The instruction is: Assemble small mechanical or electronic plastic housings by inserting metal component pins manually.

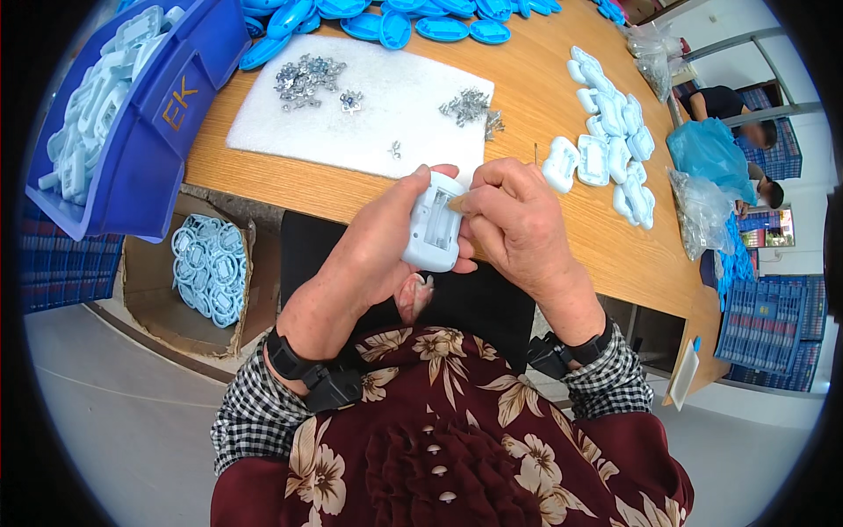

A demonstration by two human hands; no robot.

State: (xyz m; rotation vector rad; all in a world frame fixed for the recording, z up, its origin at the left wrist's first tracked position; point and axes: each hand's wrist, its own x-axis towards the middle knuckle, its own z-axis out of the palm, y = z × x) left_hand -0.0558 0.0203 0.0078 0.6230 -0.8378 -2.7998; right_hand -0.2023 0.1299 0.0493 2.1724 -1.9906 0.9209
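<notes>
A pale blue plastic casing (430, 230) with a long battery compartment is in my left hand (384, 227), its open compartment facing up. My left thumb lies along its upper left edge, and fingertips show at its right side. My right hand (518, 224) is closed in a pinch over the casing's right edge, its fingertips at the upper part of the compartment. A small tan tip shows at those fingers; what they hold is too small to make out. Just beyond my hands, a white foam sheet (351, 140) carries small metal battery contacts (307, 81) in piles.
More pale blue casings (615, 132) lie on the wooden table (527, 97) to the right. Bright blue oval parts (395, 28) line the far edge. At left are a blue bin (167, 123) of casings and a cardboard box (149, 272) of ring-shaped parts. Other people work at far right.
</notes>
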